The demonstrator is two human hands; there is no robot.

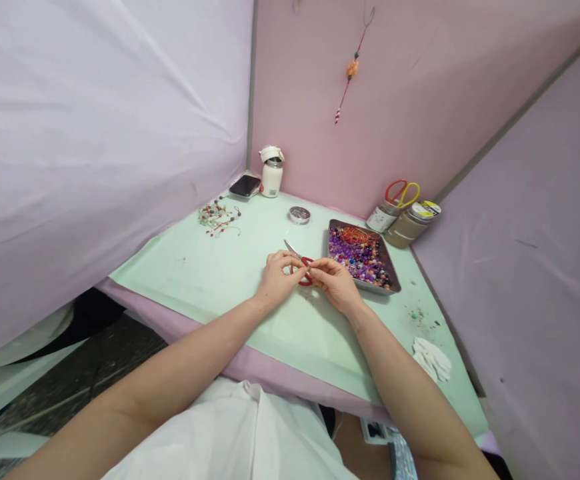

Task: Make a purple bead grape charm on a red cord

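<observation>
My left hand [279,274] and my right hand [337,281] meet near the middle of the table, with thumbs and forefingers pinched close together. Whatever lies between the fingertips is too small to make out. Just behind and below the fingertips are red-handled scissors [308,261], their blades pointing to the far left. They seem to lie on the table, and the fingers partly cover them. Right beside my right hand stands a metal tray [386,290] of purple, orange and dark beads [353,257], with a tangle of orange-red cord [356,236] on top.
Beaded strands [219,217] lie at the left, near a phone [245,186] and a white bottle [271,177]. A small round container [299,215] sits at the back. Two jars [410,225], one holding scissors, stand back right; white gloves [432,359] lie front right. A beaded string [352,69] hangs on the wall.
</observation>
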